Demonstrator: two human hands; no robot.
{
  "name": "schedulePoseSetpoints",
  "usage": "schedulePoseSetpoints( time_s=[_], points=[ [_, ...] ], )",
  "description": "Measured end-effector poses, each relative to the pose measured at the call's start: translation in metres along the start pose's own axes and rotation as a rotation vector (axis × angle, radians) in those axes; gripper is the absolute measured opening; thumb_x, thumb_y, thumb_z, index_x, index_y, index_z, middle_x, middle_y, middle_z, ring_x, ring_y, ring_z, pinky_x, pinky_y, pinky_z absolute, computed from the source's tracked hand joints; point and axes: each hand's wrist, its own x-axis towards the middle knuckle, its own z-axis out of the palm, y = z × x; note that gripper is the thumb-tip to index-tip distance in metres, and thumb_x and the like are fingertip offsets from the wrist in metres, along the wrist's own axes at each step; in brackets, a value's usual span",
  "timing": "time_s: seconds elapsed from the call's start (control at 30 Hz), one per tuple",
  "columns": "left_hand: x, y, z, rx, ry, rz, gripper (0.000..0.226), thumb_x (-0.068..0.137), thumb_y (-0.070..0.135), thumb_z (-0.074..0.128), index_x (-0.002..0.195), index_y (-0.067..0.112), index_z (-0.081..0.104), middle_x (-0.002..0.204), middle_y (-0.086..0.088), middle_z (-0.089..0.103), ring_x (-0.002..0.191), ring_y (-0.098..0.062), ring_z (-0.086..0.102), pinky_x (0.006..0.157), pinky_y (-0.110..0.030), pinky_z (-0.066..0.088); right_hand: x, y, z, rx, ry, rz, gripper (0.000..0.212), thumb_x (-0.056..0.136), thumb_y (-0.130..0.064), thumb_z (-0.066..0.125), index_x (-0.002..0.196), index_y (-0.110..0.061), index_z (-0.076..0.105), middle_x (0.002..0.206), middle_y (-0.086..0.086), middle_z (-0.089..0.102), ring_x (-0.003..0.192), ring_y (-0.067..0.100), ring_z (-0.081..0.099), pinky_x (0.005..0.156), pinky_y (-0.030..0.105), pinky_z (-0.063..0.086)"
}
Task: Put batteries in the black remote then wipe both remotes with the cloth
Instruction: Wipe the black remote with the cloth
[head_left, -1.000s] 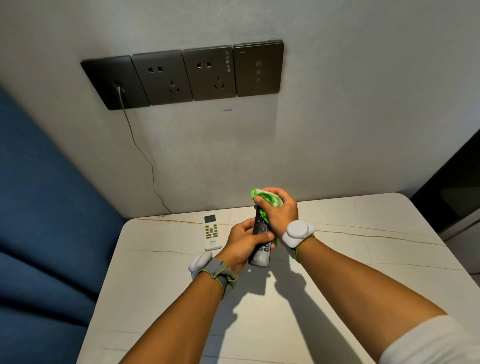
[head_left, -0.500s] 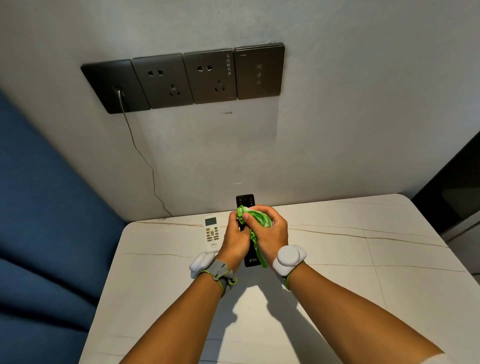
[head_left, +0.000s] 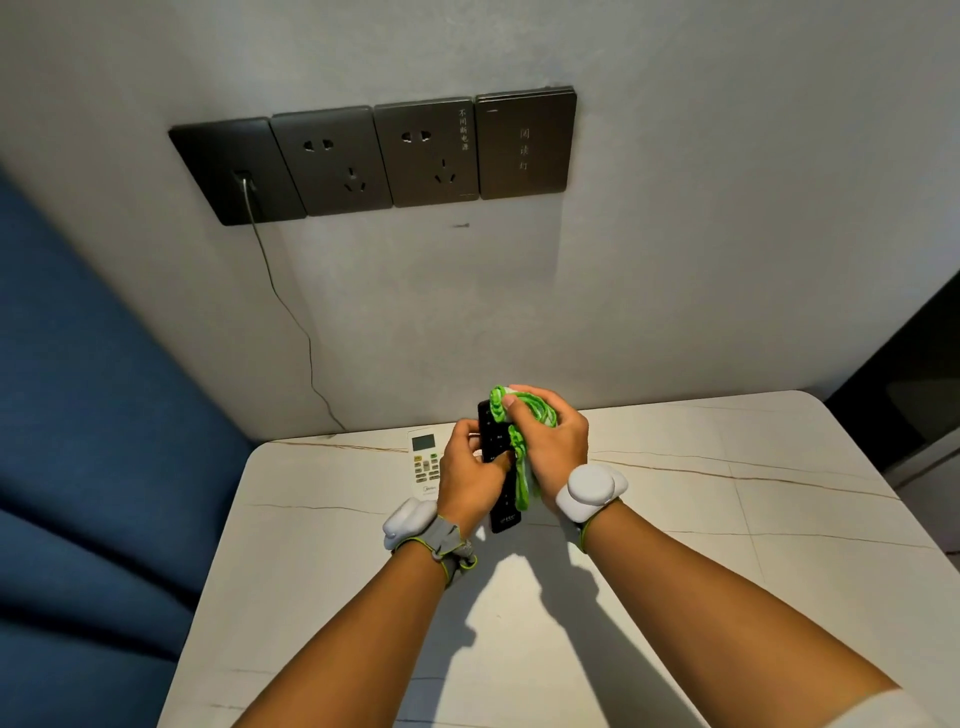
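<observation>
My left hand (head_left: 470, 475) grips the black remote (head_left: 497, 441) around its middle and holds it above the table, button side up. My right hand (head_left: 553, 441) is closed on a bunched green and white cloth (head_left: 522, 415), pressed against the remote's upper end; a strip of cloth hangs down along the remote's right side. The white remote (head_left: 425, 460) lies flat on the table just left of my left hand, partly hidden by it. No batteries are visible.
The white marble table (head_left: 675, 571) stands against a grey wall. A row of dark sockets (head_left: 374, 156) sits on the wall, with a thin cable (head_left: 291, 312) running down behind the table. A blue padded seat (head_left: 93, 467) borders the table's left edge.
My right hand with the cloth slid down the black remote towards its middle, then back up to its far end. The left hand kept its grip throughout.
</observation>
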Motion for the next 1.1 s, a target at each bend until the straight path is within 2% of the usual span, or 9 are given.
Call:
schedulePoseSetpoints(
  time_s=[0.13, 0.27, 0.43, 0.5, 0.6, 0.67, 0.8, 0.97, 1.1],
  points=[
    [-0.003, -0.001, -0.004, -0.022, 0.078, 0.058, 0.020, 0.082, 0.012, 0.068, 0.087, 0.032, 0.065, 0.079, -0.001, 0.077, 0.081, -0.020, 0.074, 0.077, -0.037, 0.060, 0.000, -0.005, -0.004, -0.072, -0.124, 0.070, 0.012, 0.076, -0.020, 0.077, 0.086, -0.014, 0.075, 0.087, 0.010, 0.075, 0.083, 0.028, 0.071, 0.078, 0.037, 0.061],
    [-0.005, 0.003, -0.003, 0.080, 0.124, 0.100, 0.019, 0.078, 0.011, 0.070, 0.090, 0.024, 0.076, 0.080, 0.001, 0.077, 0.082, -0.017, 0.074, 0.078, -0.034, 0.059, -0.004, -0.010, -0.004, -0.092, -0.068, 0.082, 0.019, 0.071, -0.024, 0.082, 0.079, -0.011, 0.072, 0.074, 0.004, 0.071, 0.067, 0.016, 0.065, 0.066, 0.028, 0.058],
    [-0.003, 0.003, -0.004, 0.296, 0.209, 0.150, 0.013, 0.075, 0.005, 0.060, 0.072, 0.006, 0.072, 0.067, -0.017, 0.071, 0.068, -0.037, 0.066, 0.059, -0.046, 0.055, -0.014, -0.010, 0.009, -0.183, -0.138, 0.013, 0.023, 0.065, -0.025, 0.086, 0.078, -0.013, 0.071, 0.086, 0.004, 0.072, 0.075, 0.020, 0.069, 0.070, 0.032, 0.060],
    [-0.005, 0.004, -0.004, 0.236, 0.185, 0.154, 0.014, 0.076, 0.006, 0.063, 0.079, 0.009, 0.077, 0.069, -0.015, 0.073, 0.062, -0.025, 0.063, 0.061, -0.043, 0.056, -0.011, -0.012, 0.009, -0.171, -0.069, 0.032, 0.020, 0.068, -0.023, 0.084, 0.076, -0.012, 0.070, 0.078, 0.005, 0.071, 0.070, 0.020, 0.066, 0.069, 0.036, 0.059],
    [-0.011, 0.003, -0.001, 0.178, 0.198, 0.159, 0.023, 0.079, 0.012, 0.071, 0.100, 0.015, 0.079, 0.090, -0.006, 0.079, 0.078, -0.009, 0.067, 0.075, -0.031, 0.058, -0.004, -0.012, 0.007, -0.189, 0.066, 0.095, 0.020, 0.070, -0.025, 0.082, 0.077, -0.010, 0.070, 0.072, 0.007, 0.068, 0.066, 0.022, 0.062, 0.068, 0.036, 0.057],
    [-0.012, 0.002, 0.002, 0.166, 0.225, 0.134, 0.022, 0.079, 0.010, 0.071, 0.100, 0.013, 0.078, 0.092, -0.006, 0.078, 0.082, -0.011, 0.069, 0.077, -0.032, 0.058, -0.006, -0.010, 0.010, -0.202, 0.079, 0.117, 0.019, 0.070, -0.025, 0.081, 0.076, -0.012, 0.069, 0.071, 0.006, 0.067, 0.066, 0.022, 0.061, 0.066, 0.034, 0.057],
    [-0.009, 0.001, 0.001, 0.252, 0.300, 0.078, 0.018, 0.077, -0.001, 0.060, 0.079, 0.007, 0.077, 0.071, -0.017, 0.072, 0.064, -0.025, 0.054, 0.061, -0.039, 0.051, -0.017, -0.007, 0.016, -0.196, -0.077, 0.059, 0.014, 0.069, -0.021, 0.083, 0.071, -0.017, 0.070, 0.071, 0.004, 0.069, 0.065, 0.018, 0.064, 0.066, 0.033, 0.059],
    [-0.014, 0.001, 0.001, 0.121, 0.219, 0.135, 0.023, 0.079, 0.012, 0.073, 0.101, 0.015, 0.078, 0.086, 0.005, 0.076, 0.080, -0.006, 0.067, 0.074, -0.024, 0.055, -0.001, -0.010, 0.000, -0.172, -0.007, 0.090, 0.018, 0.071, -0.022, 0.082, 0.078, -0.010, 0.070, 0.075, 0.011, 0.069, 0.069, 0.022, 0.063, 0.071, 0.039, 0.058],
    [-0.006, 0.002, 0.003, 0.176, 0.251, 0.096, 0.016, 0.076, 0.005, 0.066, 0.081, 0.013, 0.079, 0.074, -0.004, 0.076, 0.064, -0.013, 0.061, 0.063, -0.030, 0.054, -0.008, -0.006, 0.004, -0.143, -0.129, 0.055, 0.014, 0.071, -0.021, 0.083, 0.076, -0.014, 0.072, 0.077, -0.009, 0.072, 0.071, 0.011, 0.067, 0.064, 0.022, 0.057]
  ],
)
